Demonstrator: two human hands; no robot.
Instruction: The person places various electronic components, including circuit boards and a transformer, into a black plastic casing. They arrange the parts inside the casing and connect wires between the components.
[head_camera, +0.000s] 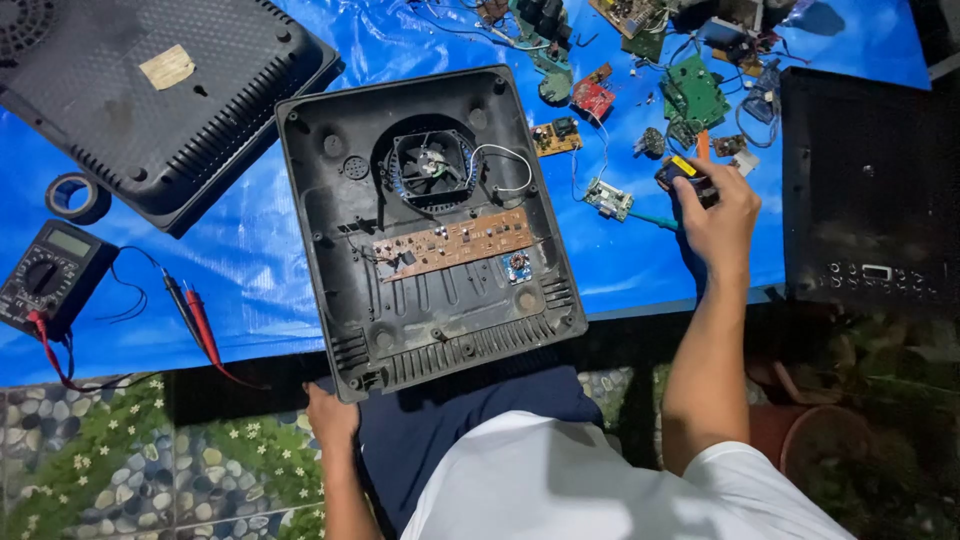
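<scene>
**Open cooker base, frame centre**

Black plastic housing (430, 230) on blue tarp (250, 250), fan (432, 165) and brown circuit board (452, 243) exposed. Left hand (330, 415) fingers curled on lower-left corner. Right hand (718, 205) clamped around small tool (684, 172), right of centre. Likely light, rigid; grip rims, avoid fragile board.

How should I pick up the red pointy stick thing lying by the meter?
Grip the red probe around its thick plastic handle in the middle, with fingers coming down from above. It lies flat on the blue sheet beside the black probe, so pinch its two long sides. Keep off the thin tip and the wire.
</scene>
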